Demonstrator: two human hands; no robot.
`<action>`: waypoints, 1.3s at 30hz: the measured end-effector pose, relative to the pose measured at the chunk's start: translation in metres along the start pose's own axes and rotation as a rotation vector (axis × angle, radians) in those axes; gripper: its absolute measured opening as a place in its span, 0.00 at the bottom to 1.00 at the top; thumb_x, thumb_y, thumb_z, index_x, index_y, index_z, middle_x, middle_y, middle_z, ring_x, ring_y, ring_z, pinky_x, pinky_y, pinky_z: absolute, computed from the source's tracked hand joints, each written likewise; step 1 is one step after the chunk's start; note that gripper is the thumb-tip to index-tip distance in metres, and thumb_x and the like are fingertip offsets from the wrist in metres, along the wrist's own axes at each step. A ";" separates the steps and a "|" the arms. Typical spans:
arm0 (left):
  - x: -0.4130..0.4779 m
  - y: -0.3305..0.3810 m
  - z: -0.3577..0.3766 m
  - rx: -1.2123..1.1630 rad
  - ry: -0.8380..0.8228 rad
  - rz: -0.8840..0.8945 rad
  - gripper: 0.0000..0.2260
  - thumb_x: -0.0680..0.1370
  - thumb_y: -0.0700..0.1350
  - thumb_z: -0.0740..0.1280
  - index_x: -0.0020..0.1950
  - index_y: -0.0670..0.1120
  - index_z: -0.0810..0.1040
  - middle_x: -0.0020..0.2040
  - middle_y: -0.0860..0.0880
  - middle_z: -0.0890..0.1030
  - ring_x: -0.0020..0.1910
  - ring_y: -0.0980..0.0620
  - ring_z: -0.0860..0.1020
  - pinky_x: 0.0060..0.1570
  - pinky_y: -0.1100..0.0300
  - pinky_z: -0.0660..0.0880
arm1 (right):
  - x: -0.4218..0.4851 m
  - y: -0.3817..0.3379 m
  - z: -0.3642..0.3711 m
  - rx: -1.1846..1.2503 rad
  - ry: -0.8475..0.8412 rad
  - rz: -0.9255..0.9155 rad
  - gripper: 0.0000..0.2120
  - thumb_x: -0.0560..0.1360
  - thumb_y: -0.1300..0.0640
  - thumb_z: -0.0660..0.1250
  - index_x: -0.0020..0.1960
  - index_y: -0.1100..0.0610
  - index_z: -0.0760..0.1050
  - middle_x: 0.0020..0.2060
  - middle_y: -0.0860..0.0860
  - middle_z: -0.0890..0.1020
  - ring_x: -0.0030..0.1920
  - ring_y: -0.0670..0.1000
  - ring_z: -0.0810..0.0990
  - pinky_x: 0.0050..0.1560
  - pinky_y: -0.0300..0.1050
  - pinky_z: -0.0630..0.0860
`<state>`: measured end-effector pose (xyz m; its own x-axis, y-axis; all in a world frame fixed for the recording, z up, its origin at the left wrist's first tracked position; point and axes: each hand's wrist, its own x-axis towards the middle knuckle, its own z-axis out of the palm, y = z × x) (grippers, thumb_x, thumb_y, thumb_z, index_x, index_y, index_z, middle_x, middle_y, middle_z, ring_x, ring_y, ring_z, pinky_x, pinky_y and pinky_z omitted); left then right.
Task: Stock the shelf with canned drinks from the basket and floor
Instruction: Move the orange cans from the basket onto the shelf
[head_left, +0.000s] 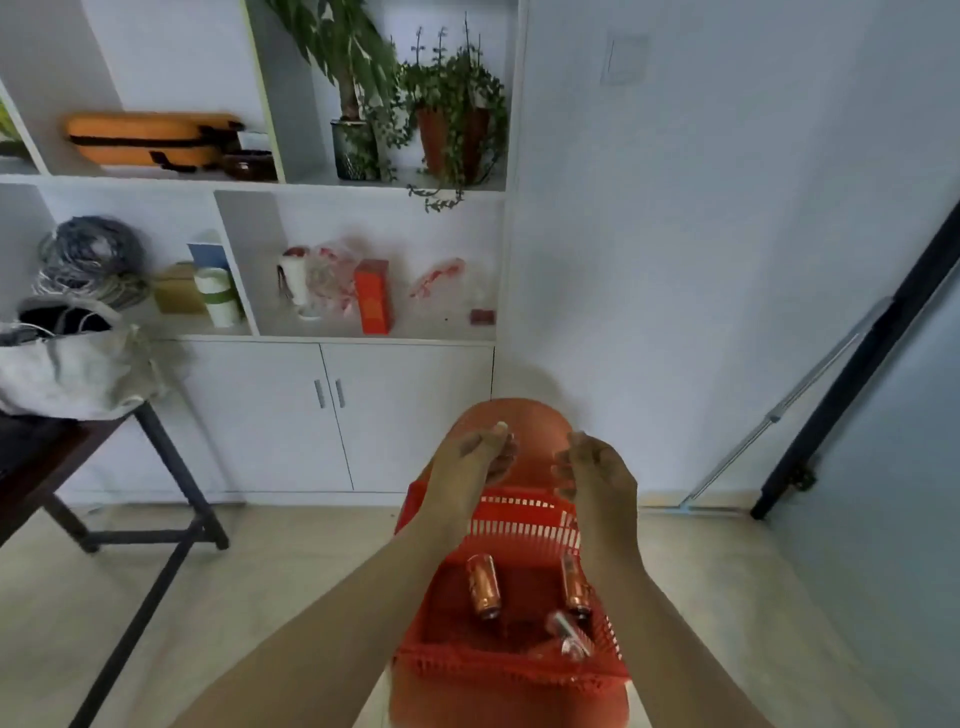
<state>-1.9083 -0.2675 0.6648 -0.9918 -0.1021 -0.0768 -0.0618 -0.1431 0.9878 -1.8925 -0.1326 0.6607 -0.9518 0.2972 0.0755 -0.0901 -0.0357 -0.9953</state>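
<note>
A: The left hand (472, 457) and right hand (597, 467) hover over the far rim of the red basket (519, 519). Fingers are loosely curled and nothing is visibly held, though blur limits certainty.

B: And the cans?

A: All three lie on their sides on the basket floor. One copper can (483, 587) is mid-floor, a second can (576, 587) lies along the right wall, and a paler can (569, 631) is in the near right corner. Being loose, they probably rolled flat.

B: The shelf (441, 327) stands beyond. With both hands free, a reach down into the basket looks likely next.

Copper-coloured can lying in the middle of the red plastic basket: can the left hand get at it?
Probably yes. The copper-coloured can lies uncovered in the open-topped red plastic basket, and the left hand hovers empty above its far rim, with nothing between.
</note>
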 end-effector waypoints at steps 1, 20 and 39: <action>0.012 -0.016 0.004 0.014 0.008 -0.045 0.13 0.79 0.50 0.66 0.53 0.42 0.82 0.49 0.45 0.85 0.51 0.47 0.83 0.52 0.59 0.79 | 0.011 0.015 -0.004 -0.024 -0.010 0.035 0.11 0.80 0.47 0.62 0.47 0.53 0.78 0.40 0.51 0.83 0.44 0.51 0.82 0.49 0.48 0.79; 0.136 -0.270 -0.039 0.125 0.238 -0.650 0.12 0.79 0.53 0.66 0.51 0.44 0.81 0.49 0.46 0.84 0.52 0.49 0.82 0.56 0.53 0.79 | 0.093 0.282 -0.001 -0.291 -0.185 0.624 0.12 0.78 0.43 0.62 0.49 0.49 0.80 0.44 0.48 0.84 0.50 0.49 0.82 0.59 0.57 0.77; 0.238 -0.452 -0.070 0.400 -0.089 -0.762 0.18 0.78 0.59 0.65 0.66 0.55 0.74 0.63 0.51 0.77 0.58 0.53 0.78 0.58 0.50 0.77 | 0.123 0.478 0.042 0.070 -0.117 1.308 0.20 0.79 0.39 0.58 0.62 0.53 0.71 0.54 0.53 0.80 0.54 0.55 0.81 0.53 0.50 0.79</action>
<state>-2.1081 -0.2966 0.1910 -0.6679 -0.0392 -0.7433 -0.7317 0.2177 0.6460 -2.0650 -0.1531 0.1967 -0.3664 -0.0781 -0.9272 0.9001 -0.2824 -0.3319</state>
